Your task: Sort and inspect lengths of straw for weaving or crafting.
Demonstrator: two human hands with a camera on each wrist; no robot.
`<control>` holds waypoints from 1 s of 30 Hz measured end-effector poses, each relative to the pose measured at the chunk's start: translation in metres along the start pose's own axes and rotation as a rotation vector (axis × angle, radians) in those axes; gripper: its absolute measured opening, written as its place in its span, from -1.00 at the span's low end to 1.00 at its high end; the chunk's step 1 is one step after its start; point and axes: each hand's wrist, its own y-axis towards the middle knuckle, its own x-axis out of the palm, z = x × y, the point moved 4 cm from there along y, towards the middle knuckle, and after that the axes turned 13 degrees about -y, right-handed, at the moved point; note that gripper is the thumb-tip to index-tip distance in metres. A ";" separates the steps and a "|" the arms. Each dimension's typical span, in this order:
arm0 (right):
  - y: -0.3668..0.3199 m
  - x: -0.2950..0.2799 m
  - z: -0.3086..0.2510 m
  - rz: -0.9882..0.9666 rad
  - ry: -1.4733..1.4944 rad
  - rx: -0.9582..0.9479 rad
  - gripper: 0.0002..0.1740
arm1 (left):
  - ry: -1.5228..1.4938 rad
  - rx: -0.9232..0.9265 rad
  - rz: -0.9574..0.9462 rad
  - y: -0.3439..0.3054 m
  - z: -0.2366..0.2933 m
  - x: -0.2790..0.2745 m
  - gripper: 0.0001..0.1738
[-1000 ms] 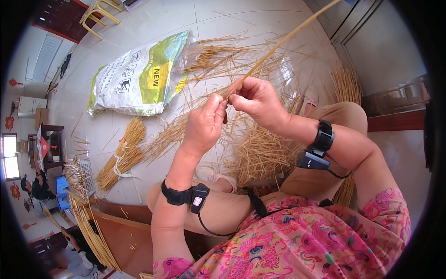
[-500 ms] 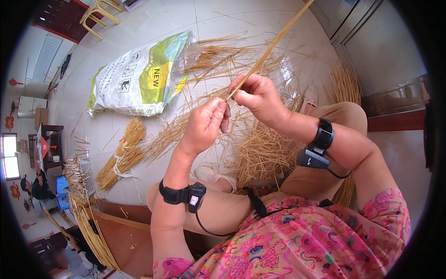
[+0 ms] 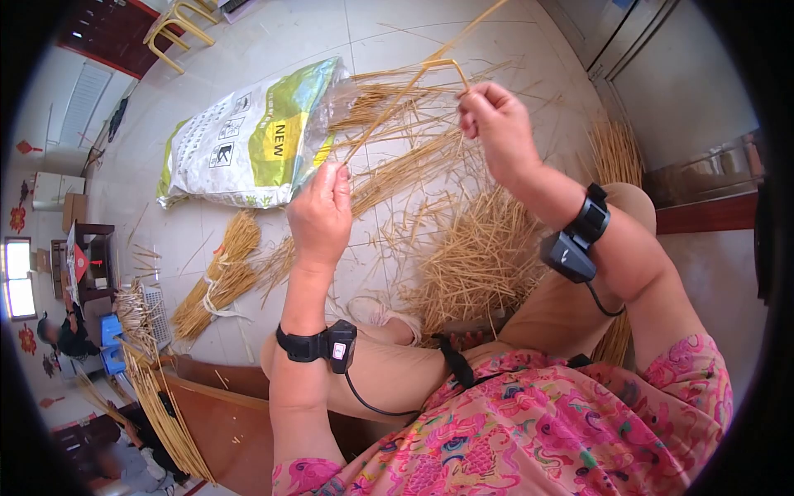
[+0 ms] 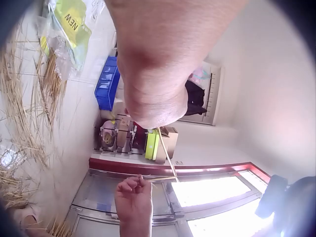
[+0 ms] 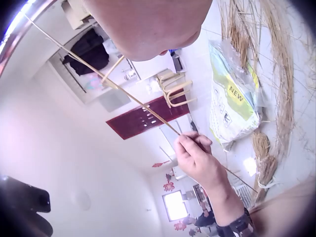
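Both hands (image 3: 321, 217) (image 3: 503, 132) aloft, well apart, straw (image 3: 389, 111) between them

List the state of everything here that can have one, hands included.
Left hand, pinching the stalk
Right hand, pinching the side piece
Stalk, raised, slanting
Side piece, sharply bent
Bag, lying down, bulging
Bundle, tied with a white strip
Straw pile, loose, heaped

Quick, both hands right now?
Left hand: closed, gripping a long straw stalk.
Right hand: closed, pinching a bent strand that meets the stalk.
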 end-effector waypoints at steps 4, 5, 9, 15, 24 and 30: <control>0.031 -0.035 -0.024 0.169 0.004 -0.129 -0.94 | 0.174 0.065 0.045 0.003 -0.003 -0.013 -0.86; 0.038 -0.045 -0.031 0.208 0.013 -0.173 -0.93 | 0.242 0.057 0.036 0.004 -0.004 -0.016 -0.86; 0.053 -0.080 -0.057 0.366 0.141 -0.259 -0.90 | 0.426 -0.032 0.047 0.002 -0.017 -0.025 -0.84; 0.039 -0.053 -0.053 -0.136 -0.661 -0.233 -0.87 | 0.441 -0.066 0.094 0.003 -0.026 -0.032 -0.85; -0.016 0.011 0.001 -0.821 -1.255 -0.216 -0.85 | 0.058 -0.132 -0.080 0.002 0.000 -0.013 -0.73; -0.033 0.039 -0.007 -0.567 -0.261 -0.019 -0.81 | -0.182 -0.182 -0.219 -0.005 0.015 0.006 -0.81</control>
